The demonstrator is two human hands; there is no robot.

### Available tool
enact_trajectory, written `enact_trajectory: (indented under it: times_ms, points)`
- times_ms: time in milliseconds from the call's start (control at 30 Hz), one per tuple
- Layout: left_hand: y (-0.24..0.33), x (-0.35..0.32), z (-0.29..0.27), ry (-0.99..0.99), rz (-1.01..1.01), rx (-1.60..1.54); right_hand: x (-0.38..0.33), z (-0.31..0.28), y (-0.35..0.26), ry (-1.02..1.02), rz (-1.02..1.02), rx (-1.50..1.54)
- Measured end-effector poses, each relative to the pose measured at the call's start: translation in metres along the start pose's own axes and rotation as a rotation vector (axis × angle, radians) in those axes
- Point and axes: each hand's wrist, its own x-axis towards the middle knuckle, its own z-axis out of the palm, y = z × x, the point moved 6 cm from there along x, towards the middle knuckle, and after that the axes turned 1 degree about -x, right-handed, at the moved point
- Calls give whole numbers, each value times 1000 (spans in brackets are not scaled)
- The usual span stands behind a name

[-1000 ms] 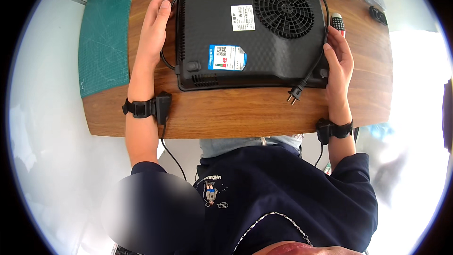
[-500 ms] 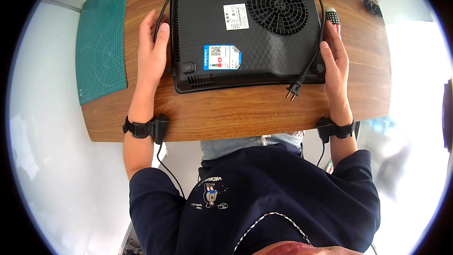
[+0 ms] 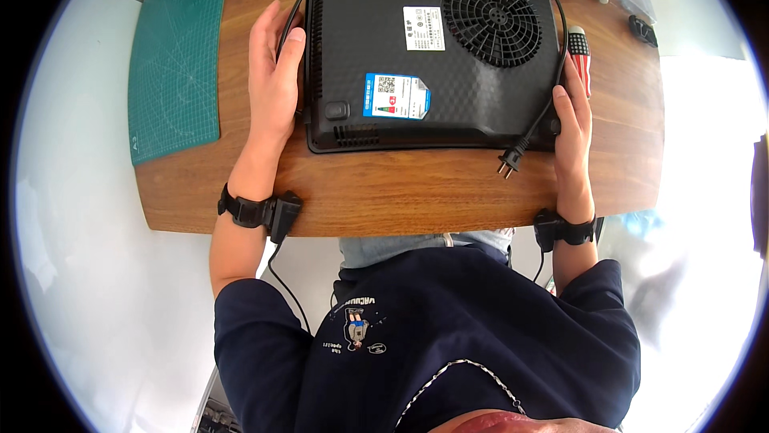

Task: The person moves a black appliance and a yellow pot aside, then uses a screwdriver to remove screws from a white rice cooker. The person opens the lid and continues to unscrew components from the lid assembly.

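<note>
induction cooker (image 3: 473, 100) underside-up on worktop (image 3: 416, 193), power cord (image 3: 538, 120) run along its sides, plug (image 3: 513, 159) loose toward front edge; left hand (image 3: 272, 96) wide at cord; right hand (image 3: 573, 128) alongside, grip unclear.

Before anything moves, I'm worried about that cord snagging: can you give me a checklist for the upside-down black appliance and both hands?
1. Left hand at the black appliance's left side: ok.
2. Right hand at its right side: ok.
3. Cord clear of both hands: not ok; it runs right by each.
4. Plug out of any socket: ok; prongs bare.
5. Underside up: ok; fan grille faces up.
6. Firm grip: cannot tell; contact partly hidden.
</note>
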Motion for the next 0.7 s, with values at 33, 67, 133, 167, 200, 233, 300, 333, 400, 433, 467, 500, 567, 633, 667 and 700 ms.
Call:
enact_trajectory:
  times_ms: [33,67,133,167,200,233,300,333,400,433,467,500,567,633,667,700]
  points:
    - [1,0,0,5,-18,-12,0,0,1,-5,4,7]
    - [1,0,1,10,-35,-25,-1,0,1,-9,8,14]
    - [-1,0,1,17,-54,-47,-1,2,-2,10,-4,83]
    - [-4,1,0,18,-55,-58,-1,8,-6,33,-20,144]
    - [-6,1,0,20,-56,-68,-1,9,-9,57,-35,206]
    - [-6,1,1,0,-90,-79,0,9,-10,28,-31,179]
    - [-6,1,3,-39,-159,-102,1,7,-11,-29,-23,126]
    - [-6,2,3,-38,-164,-103,1,6,-11,-35,-22,116]
    - [-7,3,4,-36,-172,-105,1,5,-11,-48,-19,95]
    - [-7,3,5,-42,-178,-93,0,5,-11,-47,-12,117]
    - [-7,3,5,-47,-183,-80,0,6,-11,-47,-4,140]
    - [-7,3,6,-53,-188,-67,0,6,-11,-47,3,162]
    - [-7,3,4,-67,-135,58,-1,7,-12,-38,-5,183]
    - [-10,4,2,-63,-94,147,-2,8,-13,-16,-9,202]
    - [-11,4,1,-53,-79,172,-3,9,-13,3,-10,210]
    - [-11,4,0,-43,-65,198,-4,9,-13,21,-10,219]
